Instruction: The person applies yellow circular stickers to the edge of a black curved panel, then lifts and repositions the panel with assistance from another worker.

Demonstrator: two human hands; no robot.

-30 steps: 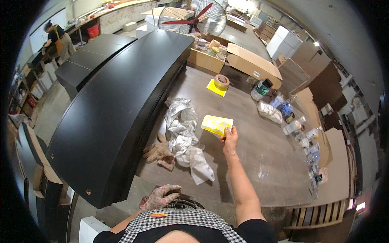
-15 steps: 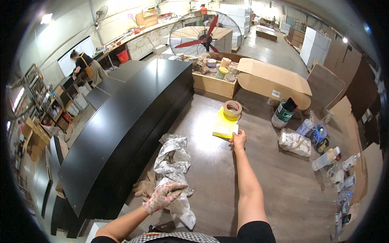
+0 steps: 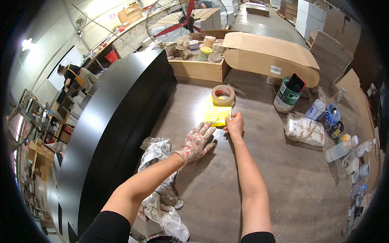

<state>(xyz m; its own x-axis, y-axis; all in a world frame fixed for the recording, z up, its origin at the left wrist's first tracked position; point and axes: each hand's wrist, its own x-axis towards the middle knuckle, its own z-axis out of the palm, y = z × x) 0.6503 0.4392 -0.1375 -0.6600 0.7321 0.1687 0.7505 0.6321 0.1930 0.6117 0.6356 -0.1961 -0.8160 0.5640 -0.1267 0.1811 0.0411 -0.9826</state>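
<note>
My right hand [image 3: 235, 124], bare, pinches the right edge of a yellow patterned paper sheet [image 3: 214, 116] between thumb and fingers. The sheet lies on the brown tabletop [image 3: 202, 174]. My left hand [image 3: 196, 145] wears a white glove with pink spots. Its fingers are spread, and their tips reach the sheet's lower left edge; whether they touch it I cannot tell. A roll of brown packing tape [image 3: 227, 102] rests at the far end of the sheet. A crumpled grey-white cloth [image 3: 159, 150] lies beneath and beside my left forearm.
Stacked black curved panels [image 3: 117, 109] fill the left side. At the back stand a wooden tray [image 3: 198, 70] of jars and tape rolls, a cardboard box [image 3: 267, 52] and a large fan [image 3: 178, 20]. Along the right are a green can [image 3: 286, 98], a wrapped white bundle [image 3: 304, 130] and bottles [image 3: 341, 150].
My left hand has moved from the crumpled cloth up and right to the sheet, its fingers spreading. My right hand keeps its pinch on the sheet's edge. The view has shifted.
</note>
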